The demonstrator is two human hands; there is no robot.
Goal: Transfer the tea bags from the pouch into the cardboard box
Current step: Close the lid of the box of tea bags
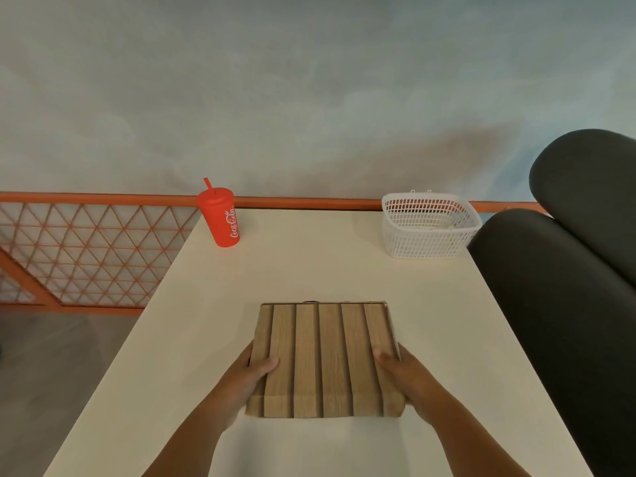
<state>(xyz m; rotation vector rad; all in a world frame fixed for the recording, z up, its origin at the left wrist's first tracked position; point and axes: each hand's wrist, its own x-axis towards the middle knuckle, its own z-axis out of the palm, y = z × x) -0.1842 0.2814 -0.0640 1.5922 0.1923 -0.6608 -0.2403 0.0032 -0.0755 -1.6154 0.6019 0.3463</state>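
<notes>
Fingers of the left hand and right hand clamp the sides of the closed box, low and central on the tabletop; no pouch shows, so opening it seems the step in hand, and lifting the lid comes next.

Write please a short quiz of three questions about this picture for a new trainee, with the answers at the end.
1. True or false: the left hand and the right hand both hold the box, one on each side.
2. What stands at the far left corner of the table? A) a red cup B) a green bottle C) a kettle
3. Fill in the word: the white basket stands at the far ___ corner of the table.

Key: 1 true; 2 A; 3 right.
</notes>
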